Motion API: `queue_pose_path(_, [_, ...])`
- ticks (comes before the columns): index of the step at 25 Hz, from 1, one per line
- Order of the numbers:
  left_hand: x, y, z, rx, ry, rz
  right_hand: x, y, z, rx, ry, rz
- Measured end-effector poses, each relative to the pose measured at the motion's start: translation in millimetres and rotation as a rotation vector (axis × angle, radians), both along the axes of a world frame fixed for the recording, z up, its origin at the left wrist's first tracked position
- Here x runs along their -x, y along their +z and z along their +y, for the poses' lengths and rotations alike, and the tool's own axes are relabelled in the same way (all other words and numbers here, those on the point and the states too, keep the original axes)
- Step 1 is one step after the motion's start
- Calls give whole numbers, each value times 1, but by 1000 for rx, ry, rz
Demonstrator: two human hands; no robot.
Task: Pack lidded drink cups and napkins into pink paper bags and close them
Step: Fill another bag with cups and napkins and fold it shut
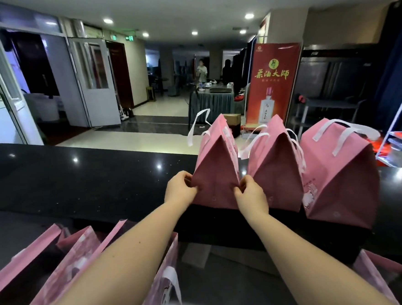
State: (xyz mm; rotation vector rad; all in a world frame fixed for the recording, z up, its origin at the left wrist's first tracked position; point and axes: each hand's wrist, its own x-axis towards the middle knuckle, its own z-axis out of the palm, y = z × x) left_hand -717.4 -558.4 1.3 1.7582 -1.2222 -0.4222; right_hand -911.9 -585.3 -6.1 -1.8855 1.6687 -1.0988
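Observation:
Three pink paper bags with white handles stand in a row on the raised black counter point(78, 180). The left bag point(216, 170) is folded shut to a peak. My left hand point(181, 188) pinches its lower left side edge and my right hand point(251, 193) pinches its lower right side edge. The middle bag point(278, 168) and the right bag point(339, 173) stand closed beside it, untouched. No cups or napkins are visible; what the bags hold is hidden.
Several open pink bags point(79, 261) stand below my forearms on the lower surface, and another pink bag point(380, 275) at the lower right. Behind the counter stands a red banner point(275, 83); a person point(202, 71) is far back by a draped table.

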Motion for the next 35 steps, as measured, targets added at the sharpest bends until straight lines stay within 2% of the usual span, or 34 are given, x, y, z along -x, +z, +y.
queue_pose_path(4, [12, 2, -15, -39, 64, -53, -5, -1, -9, 134, -67, 273])
queue_pose_path(7, [11, -6, -17, -112, 37, -76, -4, -6, -11, 92, -117, 377])
queue_pose_path(10, [4, -17, -16, -182, 29, -104, 1, -18, -9, -19, -143, 394])
queue_pose_path(13, [3, -17, -22, -149, 67, -104, -3, -23, -15, 24, -176, 361])
queue_pose_path(18, [6, -22, -23, -145, 25, -57, -3, -25, -11, -4, -208, 433])
queue_pose_path(21, [-2, -5, -9, -135, -17, -182, -2, -8, 4, 109, -72, 421])
queue_pose_path(25, [-17, 51, 15, -98, -101, -598, -16, 48, 15, 256, 263, 412])
queue_pose_path(28, [-36, 76, 55, -97, -69, -873, -42, 74, 29, 335, 394, 406])
queue_pose_path(30, [-55, 75, 91, -117, -21, -930, -66, 74, 41, 357, 486, 402])
queue_pose_path(35, [-110, 56, 190, -240, 147, -845, -141, 57, 86, 406, 707, 371])
